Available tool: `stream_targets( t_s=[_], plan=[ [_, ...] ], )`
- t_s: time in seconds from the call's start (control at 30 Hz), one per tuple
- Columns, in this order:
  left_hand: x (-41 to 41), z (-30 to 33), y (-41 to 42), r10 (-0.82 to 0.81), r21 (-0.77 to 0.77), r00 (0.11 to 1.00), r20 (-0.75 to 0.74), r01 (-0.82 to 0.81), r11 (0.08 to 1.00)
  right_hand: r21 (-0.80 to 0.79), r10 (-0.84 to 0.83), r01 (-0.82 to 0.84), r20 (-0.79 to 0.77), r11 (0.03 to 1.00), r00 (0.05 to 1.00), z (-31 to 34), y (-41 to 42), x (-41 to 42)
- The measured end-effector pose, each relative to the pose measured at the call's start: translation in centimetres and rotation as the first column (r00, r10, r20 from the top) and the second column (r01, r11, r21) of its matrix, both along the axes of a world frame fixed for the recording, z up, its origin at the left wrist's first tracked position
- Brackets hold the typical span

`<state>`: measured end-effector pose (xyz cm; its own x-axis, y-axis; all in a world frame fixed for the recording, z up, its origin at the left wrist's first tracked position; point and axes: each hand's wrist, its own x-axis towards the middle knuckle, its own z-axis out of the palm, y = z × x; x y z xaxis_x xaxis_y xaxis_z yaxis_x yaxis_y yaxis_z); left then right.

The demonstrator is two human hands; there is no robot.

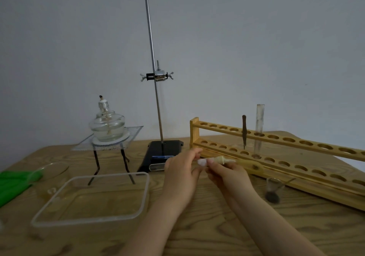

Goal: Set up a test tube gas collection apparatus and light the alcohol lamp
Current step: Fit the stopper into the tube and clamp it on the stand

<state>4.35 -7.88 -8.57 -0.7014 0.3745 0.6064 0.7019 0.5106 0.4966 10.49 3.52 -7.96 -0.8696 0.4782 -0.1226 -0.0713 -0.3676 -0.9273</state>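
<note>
My left hand [180, 171] grips a clear test tube [157, 166] lying level above the table, its closed end sticking out to the left. A white wad [202, 162] shows at the tube's mouth between my hands. My right hand [227, 173] pinches a pale yellow stopper [220, 160] with a thin glass tube pointing right, right at that mouth. The uncapped alcohol lamp [107, 125] stands unlit on a wire gauze over a tripod [110, 157] at the back left. The retort stand [164, 153] rises behind my hands, its clamp [158, 76] holding nothing.
A long wooden test tube rack [296, 157] runs along the right, holding an upright test tube [259, 127] and a dark rod [244, 131]. A small beaker with dark powder [273, 190] sits before it. A clear tray [94, 196], a glass dish [51, 170] and green cloth [13, 184] lie left.
</note>
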Motion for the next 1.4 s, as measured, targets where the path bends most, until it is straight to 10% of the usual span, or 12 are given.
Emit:
stream_targets(
  t_s=[0.3, 1.4],
  plan=[
    [0.1, 3.0, -1.6, 0.129, -0.145, 0.971, -0.203, -0.16, 0.976, -0.297, 0.013, -0.071, -0.192, 0.952, 0.981, 2.5, 0.6, 0.1],
    [-6.4, 17.3, -7.9, 0.158, -0.069, 0.984, -0.082, -0.164, 0.984, -0.187, -0.163, 0.093, -0.407, 0.978, 0.899, 17.7, 1.4, -3.5]
  ],
)
